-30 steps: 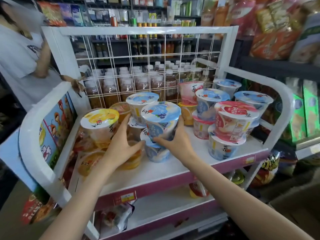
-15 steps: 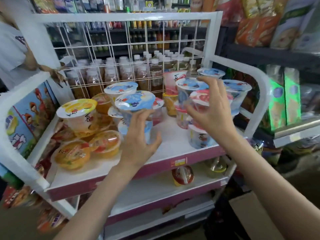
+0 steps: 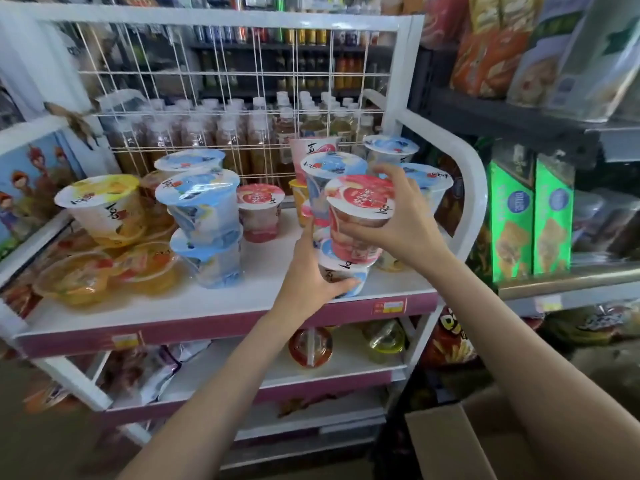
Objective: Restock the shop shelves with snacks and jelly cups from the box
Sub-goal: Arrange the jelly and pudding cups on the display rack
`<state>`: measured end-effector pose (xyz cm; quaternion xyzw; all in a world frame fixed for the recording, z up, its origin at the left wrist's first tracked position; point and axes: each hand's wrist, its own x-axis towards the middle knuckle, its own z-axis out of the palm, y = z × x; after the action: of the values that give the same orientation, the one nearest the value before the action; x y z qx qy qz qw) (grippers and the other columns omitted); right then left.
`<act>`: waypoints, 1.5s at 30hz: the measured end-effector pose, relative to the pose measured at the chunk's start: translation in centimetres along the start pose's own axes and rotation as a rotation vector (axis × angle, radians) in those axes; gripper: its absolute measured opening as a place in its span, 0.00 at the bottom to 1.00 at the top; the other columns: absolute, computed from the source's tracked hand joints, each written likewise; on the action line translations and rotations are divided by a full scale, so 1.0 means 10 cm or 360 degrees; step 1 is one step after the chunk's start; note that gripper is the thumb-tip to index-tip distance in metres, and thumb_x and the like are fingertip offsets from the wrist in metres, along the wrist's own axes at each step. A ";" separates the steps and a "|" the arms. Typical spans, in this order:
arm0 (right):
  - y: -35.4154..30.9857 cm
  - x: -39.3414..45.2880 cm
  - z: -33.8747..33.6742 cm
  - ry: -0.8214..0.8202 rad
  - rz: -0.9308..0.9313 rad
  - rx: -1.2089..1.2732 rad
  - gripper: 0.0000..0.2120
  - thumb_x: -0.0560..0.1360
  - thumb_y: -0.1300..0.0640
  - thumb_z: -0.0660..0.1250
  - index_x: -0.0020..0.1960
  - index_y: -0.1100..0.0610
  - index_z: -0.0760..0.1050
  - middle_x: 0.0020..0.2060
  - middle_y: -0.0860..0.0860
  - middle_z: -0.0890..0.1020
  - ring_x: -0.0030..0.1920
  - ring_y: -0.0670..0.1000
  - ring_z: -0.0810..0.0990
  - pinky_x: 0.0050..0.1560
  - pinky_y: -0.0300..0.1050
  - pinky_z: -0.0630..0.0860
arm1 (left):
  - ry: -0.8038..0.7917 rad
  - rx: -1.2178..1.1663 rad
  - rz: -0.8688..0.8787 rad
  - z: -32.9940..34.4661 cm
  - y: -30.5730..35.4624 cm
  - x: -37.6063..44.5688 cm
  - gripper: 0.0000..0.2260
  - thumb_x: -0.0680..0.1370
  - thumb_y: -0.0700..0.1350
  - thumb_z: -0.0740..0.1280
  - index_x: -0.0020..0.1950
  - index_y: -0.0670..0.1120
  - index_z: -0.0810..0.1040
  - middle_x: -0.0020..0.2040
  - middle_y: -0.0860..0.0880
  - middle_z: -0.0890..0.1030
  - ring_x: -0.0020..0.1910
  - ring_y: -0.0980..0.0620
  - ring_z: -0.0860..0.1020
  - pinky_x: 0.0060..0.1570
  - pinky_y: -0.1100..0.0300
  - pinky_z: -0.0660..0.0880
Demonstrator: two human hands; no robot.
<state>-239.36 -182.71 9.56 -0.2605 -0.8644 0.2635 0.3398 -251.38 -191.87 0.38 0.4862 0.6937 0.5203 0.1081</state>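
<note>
On the top shelf (image 3: 242,299) of the white rack, right side: right hand (image 3: 405,223) grip closed round a red-lidded jelly cup (image 3: 356,216) stacked on a blue-lidded jelly cup (image 3: 346,271), itself clasped at the base by the left hand (image 3: 311,275).

Rows of capped drink bottles (image 3: 242,133) behind white wire grid (image 3: 221,81), green cracker boxes (image 3: 530,216) on neighbouring rack
</note>
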 end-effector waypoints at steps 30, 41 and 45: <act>-1.16 -0.15 0.90 -0.0211 -0.0681 0.0304 0.45 0.60 0.42 0.78 0.70 0.55 0.62 0.63 0.51 0.70 0.61 0.44 0.70 0.56 0.21 0.61 | 0.0504 0.0046 0.0163 -1.65 -0.07 -0.80 0.44 0.63 0.54 0.78 0.72 0.56 0.56 0.66 0.55 0.70 0.65 0.58 0.70 0.62 0.58 0.71; -1.63 -0.07 1.77 -0.0366 -0.0688 0.0213 0.23 0.74 0.59 0.67 0.67 0.61 0.66 0.61 0.56 0.70 0.56 0.53 0.73 0.57 0.49 0.72 | 0.0761 0.0198 -0.0196 -2.48 -0.68 -0.75 0.47 0.65 0.45 0.77 0.75 0.49 0.52 0.70 0.55 0.65 0.63 0.67 0.65 0.57 0.78 0.61; -1.55 -0.02 1.68 -0.0157 -0.0698 0.0219 0.18 0.74 0.62 0.65 0.63 0.62 0.70 0.57 0.57 0.72 0.53 0.54 0.76 0.52 0.47 0.74 | 0.0704 0.0391 -0.0318 -2.47 -0.84 -0.63 0.48 0.65 0.49 0.77 0.76 0.48 0.50 0.72 0.48 0.65 0.70 0.48 0.65 0.63 0.58 0.62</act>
<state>-255.57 -198.77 8.67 -0.0294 -0.8959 0.2541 0.3633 -269.13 -211.89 1.94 0.2993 0.8030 0.5125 -0.0549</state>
